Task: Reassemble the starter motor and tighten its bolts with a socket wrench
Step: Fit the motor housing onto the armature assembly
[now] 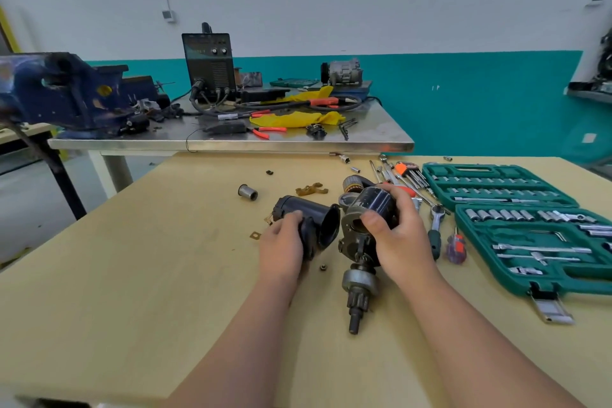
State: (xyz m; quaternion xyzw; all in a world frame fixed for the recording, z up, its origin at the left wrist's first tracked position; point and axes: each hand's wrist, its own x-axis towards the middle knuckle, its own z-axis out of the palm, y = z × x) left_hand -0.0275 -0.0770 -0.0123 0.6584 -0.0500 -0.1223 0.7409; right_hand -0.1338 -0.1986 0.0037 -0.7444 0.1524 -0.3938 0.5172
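Starter motor (351, 238): in separate pieces at the centre of the frame, on and just above the pale wooden worktop (132, 275).
Black housing (318, 222): a hollow cylinder on its side, with its open mouth turned toward the right of the frame.
Drive-end assembly (374, 204): a dark drum on a grey metal bracket, just right of the housing's mouth; whether the two pieces touch I cannot tell.
Pinion shaft (359, 295): sticks out of the assembly toward the lower edge of the frame, toothed end foremost.
Left hand (281, 247): fingers curled round the black housing, gripping it.
Right hand (400, 238): wrapped over the drum with the thumb on the bracket, gripping the assembly.
Hands: apart, one clamped on each piece.
Wound part (352, 184): shows copper-coloured windings, just behind the assembly and partly hidden by it.
Metal sleeve (247, 192): lies alone, left of centre.
Brass-coloured strip (311, 189): lies just behind the housing.
Small nut (323, 267): lies on the worktop between the two wrists.
Ratchet wrench (435, 225): lies just right of the right hand, with its head toward the top of the frame.
Stubby screwdriver (456, 247): lies beside the wrench handle.
Socket set case (480, 242): green and open, at the right of the frame, with sockets in rows.
Hex keys (409, 172): in an orange holder, above the case's left corner.
Steel worktop (231, 143): in the upper middle; it carries a blue vise (66, 93) at the upper left, a black machine with knobs (210, 63) and yellow cloth (298, 117).
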